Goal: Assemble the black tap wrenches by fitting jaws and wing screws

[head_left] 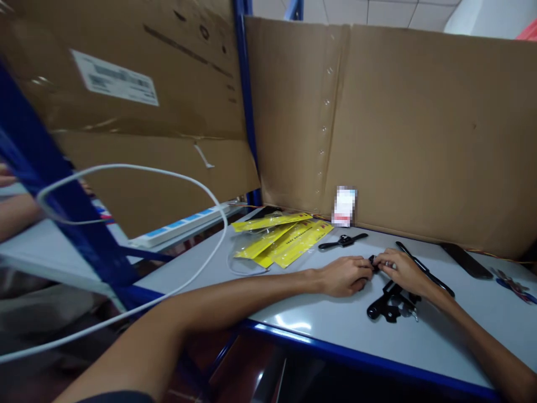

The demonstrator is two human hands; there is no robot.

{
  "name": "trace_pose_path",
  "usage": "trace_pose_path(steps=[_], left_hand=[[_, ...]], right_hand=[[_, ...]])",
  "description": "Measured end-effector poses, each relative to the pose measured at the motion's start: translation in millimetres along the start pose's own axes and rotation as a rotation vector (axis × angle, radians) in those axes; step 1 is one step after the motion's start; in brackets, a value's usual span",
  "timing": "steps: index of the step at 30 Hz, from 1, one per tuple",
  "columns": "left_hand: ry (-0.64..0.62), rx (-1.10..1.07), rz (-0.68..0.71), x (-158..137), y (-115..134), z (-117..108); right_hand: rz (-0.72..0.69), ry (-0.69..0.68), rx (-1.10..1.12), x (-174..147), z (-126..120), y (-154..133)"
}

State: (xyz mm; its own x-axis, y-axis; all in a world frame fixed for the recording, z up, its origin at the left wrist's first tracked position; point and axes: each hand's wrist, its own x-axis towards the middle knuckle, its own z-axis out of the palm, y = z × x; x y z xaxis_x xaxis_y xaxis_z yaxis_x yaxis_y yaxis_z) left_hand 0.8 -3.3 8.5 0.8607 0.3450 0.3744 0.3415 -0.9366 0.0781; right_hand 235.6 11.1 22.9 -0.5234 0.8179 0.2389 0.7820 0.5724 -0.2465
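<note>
Both hands, left (344, 277) and right (401, 271), pinch a small black part (372, 261) between their fingertips; can't read its long axis. Glossy, notched black pieces (380, 309) lie just edgeward, closer to the right; beyond, a winged black tool (344, 240), crinkly yellow packets (302, 244), smooth pale tabletop (310, 307).

There's a short, dark fabric sleeve (117, 397) on the left, black or deep navy, I can't tell which, and just its smooth, curved hem is showing! Past it, a long, slim bare left arm (247, 299) running to a bare left hand (346, 276); over here, a slender bare right forearm (478, 330), bare right hand (398, 268) too!
</note>
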Motion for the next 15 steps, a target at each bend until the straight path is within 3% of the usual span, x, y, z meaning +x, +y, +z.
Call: trace_pose_path(steps=[4,9,13,15], left_hand=[[0.017,-0.008,0.010,-0.3,-1.7,2.2],[0.022,-0.010,0.005,-1.0,-2.2,3.0],[0.015,0.001,0.018,-1.2,-1.8,2.5],[0.024,-0.003,0.016,-1.5,-1.8,2.6]], right_hand=[[0.112,0.093,-0.069,1.5,3.2,0.7],[0.000,0.065,0.037,0.2,3.5,-3.8],[0.083,0.137,-0.034,0.9,4.2,-3.6],[0.060,0.131,-0.019,1.1,4.1,-1.9]])
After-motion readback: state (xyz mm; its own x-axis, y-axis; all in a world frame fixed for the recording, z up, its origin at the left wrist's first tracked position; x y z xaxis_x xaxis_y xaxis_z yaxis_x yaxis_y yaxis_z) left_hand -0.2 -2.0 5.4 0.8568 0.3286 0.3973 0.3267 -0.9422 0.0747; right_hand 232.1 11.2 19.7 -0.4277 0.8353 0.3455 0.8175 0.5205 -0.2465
